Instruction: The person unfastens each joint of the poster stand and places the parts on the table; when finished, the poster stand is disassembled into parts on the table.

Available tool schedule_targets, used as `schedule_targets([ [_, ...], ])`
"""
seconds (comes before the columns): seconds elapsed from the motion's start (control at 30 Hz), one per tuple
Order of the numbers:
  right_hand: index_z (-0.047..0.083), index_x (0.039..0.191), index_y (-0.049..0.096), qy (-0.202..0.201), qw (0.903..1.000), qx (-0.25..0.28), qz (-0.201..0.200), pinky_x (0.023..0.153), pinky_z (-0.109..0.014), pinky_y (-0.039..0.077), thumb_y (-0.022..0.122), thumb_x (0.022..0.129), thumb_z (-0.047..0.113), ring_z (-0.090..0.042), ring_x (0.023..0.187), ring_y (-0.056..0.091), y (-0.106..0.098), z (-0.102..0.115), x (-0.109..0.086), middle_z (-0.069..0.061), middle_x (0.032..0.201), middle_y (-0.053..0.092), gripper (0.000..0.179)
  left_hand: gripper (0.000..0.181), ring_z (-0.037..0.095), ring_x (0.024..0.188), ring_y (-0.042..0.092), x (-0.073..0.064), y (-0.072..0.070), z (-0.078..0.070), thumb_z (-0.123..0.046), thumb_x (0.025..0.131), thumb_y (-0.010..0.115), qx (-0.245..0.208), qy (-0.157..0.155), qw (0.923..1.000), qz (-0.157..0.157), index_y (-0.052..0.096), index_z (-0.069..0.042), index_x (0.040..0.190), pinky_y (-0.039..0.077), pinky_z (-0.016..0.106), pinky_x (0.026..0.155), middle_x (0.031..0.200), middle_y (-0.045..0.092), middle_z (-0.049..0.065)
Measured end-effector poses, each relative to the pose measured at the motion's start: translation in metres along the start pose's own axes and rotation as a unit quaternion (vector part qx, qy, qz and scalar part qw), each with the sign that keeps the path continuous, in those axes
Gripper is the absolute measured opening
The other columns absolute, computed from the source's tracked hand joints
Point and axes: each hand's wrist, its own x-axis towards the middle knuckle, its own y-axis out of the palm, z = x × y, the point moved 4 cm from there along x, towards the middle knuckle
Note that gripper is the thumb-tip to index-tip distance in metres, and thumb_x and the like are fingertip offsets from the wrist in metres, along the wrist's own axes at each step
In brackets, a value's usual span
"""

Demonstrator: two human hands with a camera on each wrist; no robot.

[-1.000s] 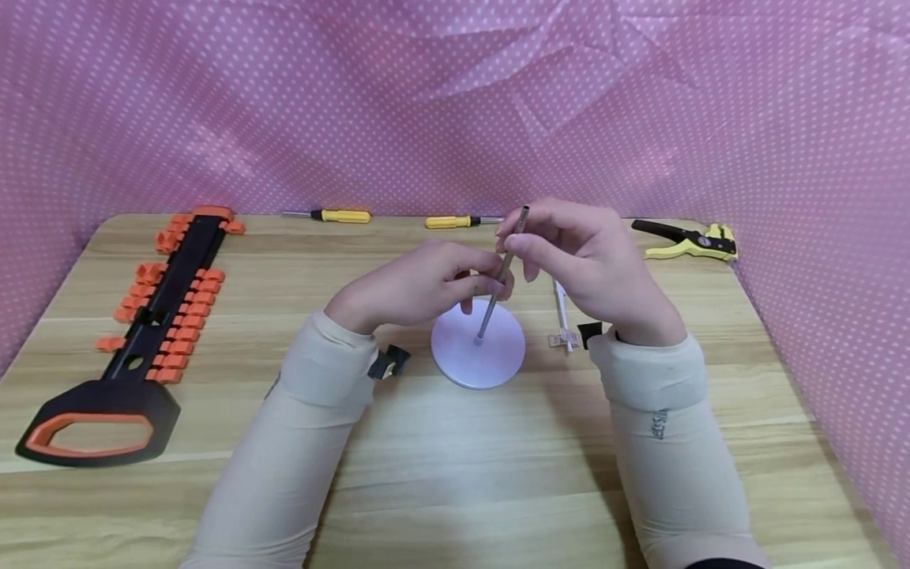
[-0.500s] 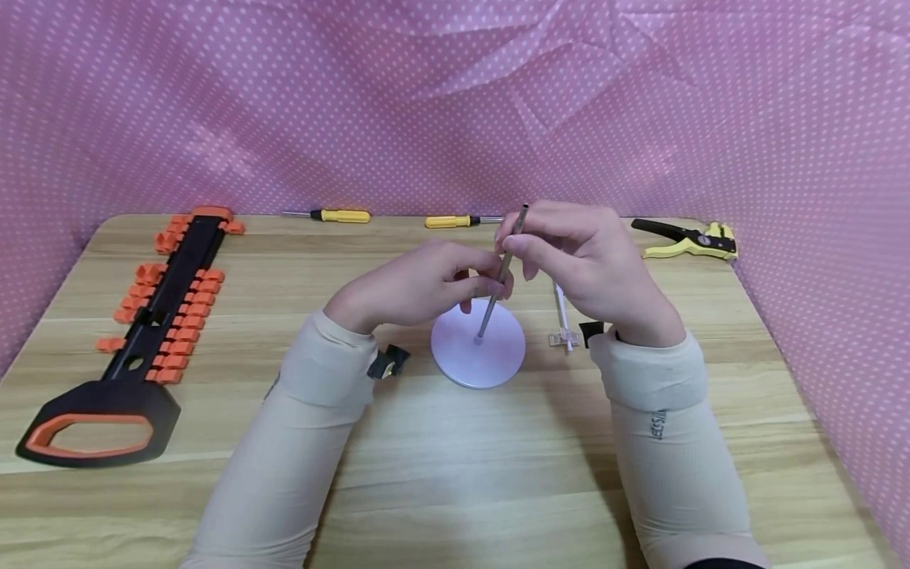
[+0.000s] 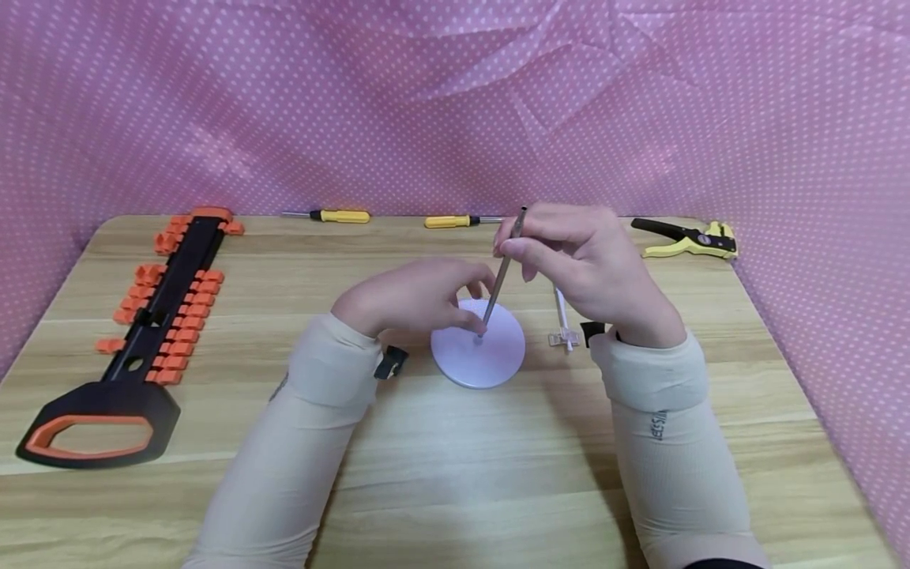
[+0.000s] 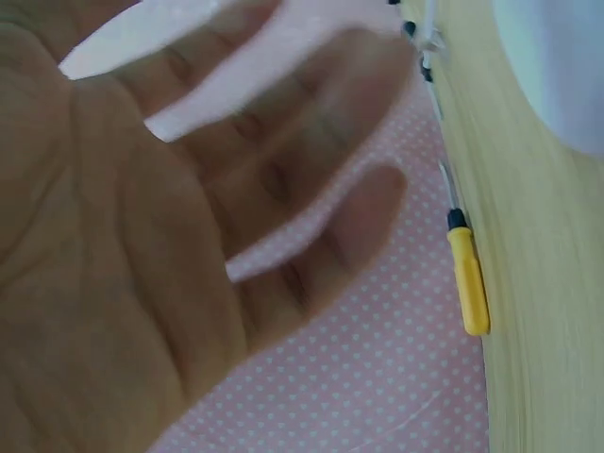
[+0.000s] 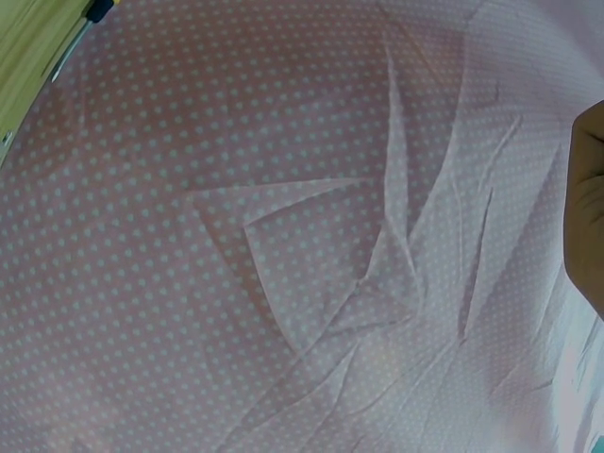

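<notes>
A thin grey metal rod [image 3: 501, 276] leans up and to the right from the middle of a round white disc [image 3: 462, 359] on the table. Near the rod's upper end, my right hand [image 3: 586, 257] pinches it between thumb and fingers. My left hand [image 3: 419, 296] is over the disc's left side, its thumb tip close to the rod's foot; whether it touches the rod I cannot tell. In the left wrist view, the left hand's fingers [image 4: 311, 132] are spread, fairly straight and blurred. Only a bit of the right hand [image 5: 587, 208] appears at the right wrist view's edge.
A white stick with a clear plastic piece [image 3: 564, 338] lies right of the disc. At the back are two yellow-handled screwdrivers [image 3: 344, 216] and yellow-black wire strippers [image 3: 693, 239]. A black rack with orange clips [image 3: 159, 316] lies left. Pink dotted cloth [image 3: 455, 103] surrounds the table.
My left hand has left the rod's middle and come down toward its foot, with its fingers parted. The right hand has stayed almost still on the rod's upper end.
</notes>
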Motion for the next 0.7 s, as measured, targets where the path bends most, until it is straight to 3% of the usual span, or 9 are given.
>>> schedule_targets([
  [0.13, 0.009, 0.068, 0.066, 0.0, 1.0, 0.002, 0.001, 0.069, -0.025, 0.052, 0.068, 0.097, -0.009, -0.018, 0.083, 0.066, 0.0, 0.0, 0.0, -0.011, 0.09, 0.074, 0.035, 0.063, 0.023, 0.127, 0.061, 0.004, 0.008, 0.007, -0.029, 0.092, 0.085, 0.041, -0.055, 0.9974, 0.021, 0.056, -0.014, 0.147, 0.049, 0.044, 0.11, 0.143, 0.062, 0.007],
  [0.23, 0.01, 0.069, 0.068, 0.0, 1.0, 0.002, 0.002, 0.069, -0.025, 0.053, 0.068, 0.097, -0.009, -0.018, 0.082, 0.066, 0.0, 0.0, 0.0, -0.009, 0.09, 0.074, 0.034, 0.072, 0.021, 0.126, 0.058, 0.005, 0.012, 0.01, -0.029, 0.09, 0.088, 0.054, -0.087, 0.9941, 0.036, 0.052, -0.016, 0.151, 0.048, 0.044, 0.111, 0.144, 0.059, 0.004],
  [0.7, 0.004, 0.068, 0.064, 0.001, 0.9999, 0.004, 0.009, 0.073, -0.028, 0.051, 0.068, 0.098, -0.008, -0.019, 0.086, 0.067, 0.0, 0.0, 0.002, -0.002, 0.091, 0.075, 0.032, 0.092, 0.024, 0.119, 0.06, 0.007, 0.019, 0.022, -0.03, 0.085, 0.092, 0.065, -0.158, 0.9836, 0.059, 0.043, -0.021, 0.162, 0.052, 0.046, 0.108, 0.141, 0.057, 0.006],
])
